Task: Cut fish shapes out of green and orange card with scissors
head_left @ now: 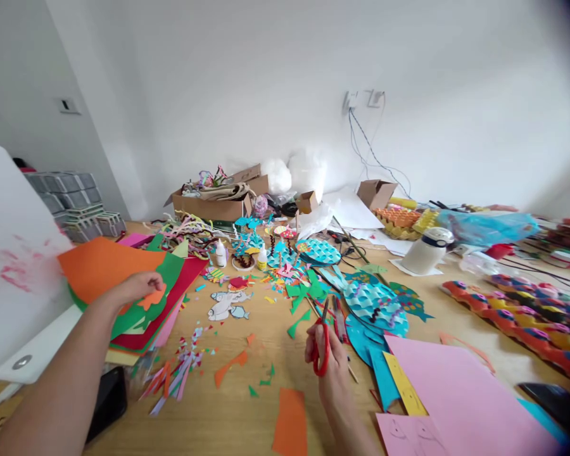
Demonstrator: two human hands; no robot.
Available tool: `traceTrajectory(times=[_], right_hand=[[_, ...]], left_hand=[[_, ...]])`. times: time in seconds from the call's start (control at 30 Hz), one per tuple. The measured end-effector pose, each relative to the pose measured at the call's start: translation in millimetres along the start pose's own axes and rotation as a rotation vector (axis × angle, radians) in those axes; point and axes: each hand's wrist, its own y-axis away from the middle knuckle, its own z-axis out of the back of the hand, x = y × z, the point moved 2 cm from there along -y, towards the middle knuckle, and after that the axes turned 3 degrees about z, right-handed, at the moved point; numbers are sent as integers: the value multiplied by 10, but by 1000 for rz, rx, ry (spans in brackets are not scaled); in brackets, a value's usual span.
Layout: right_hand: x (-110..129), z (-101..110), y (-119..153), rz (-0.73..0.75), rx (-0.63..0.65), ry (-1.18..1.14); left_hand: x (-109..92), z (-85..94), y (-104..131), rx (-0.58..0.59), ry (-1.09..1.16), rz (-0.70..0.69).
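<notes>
My left hand [140, 287] is over the stack of coloured paper on the left, its fingers closed on a small orange paper cutout [152, 297]. Under it are sheets of orange paper [109, 263], green paper [171, 275] and red paper [192, 272]. In my right hand [330, 364] are red-handled scissors [322, 354], blades pointing away from me toward the green paper scraps [308, 288]. An orange paper rectangle [289, 423] lies just left of my right wrist. Between the hands are orange scraps [230, 367] and white paper fish drawings [225, 305].
Blue paper fish [375, 304] and a pink sheet [460, 386] lie on the right, near painted egg cartons [517, 323]. A white bottle [427, 250] and glue bottles [221, 253] stand farther back. A cardboard box [213, 206] is by the wall. Paper strips [180, 373] lie at left.
</notes>
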Motion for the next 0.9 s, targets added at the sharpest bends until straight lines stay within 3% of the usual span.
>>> traceTrajectory(times=[0.17, 0.37, 0.5, 0.6, 0.67, 0.73, 0.83, 0.9], right_hand=[[-15, 4, -5, -11, 9, -13], [-48, 10, -17, -7, 16, 4], [-13, 9, -12, 0, 15, 29], [7, 17, -23, 11, 4, 10], [9, 31, -36, 26, -14, -11], [8, 45, -47, 49, -28, -24], [7, 60, -52, 59, -41, -32], [4, 68, -52, 49, -44, -32]], left_hand=[[193, -189, -40, 86, -106, 98], [176, -228, 30, 119, -222, 119], [-21, -89, 121, 65, -276, 17], [-357, -111, 175, 15, -286, -104], [-674, -297, 256, 53, -272, -213], [-1032, -617, 420, 158, -241, -338], [-1538, -1205, 824, 416, -241, -593], [-1771, -1554, 1116, 567, -345, -737]])
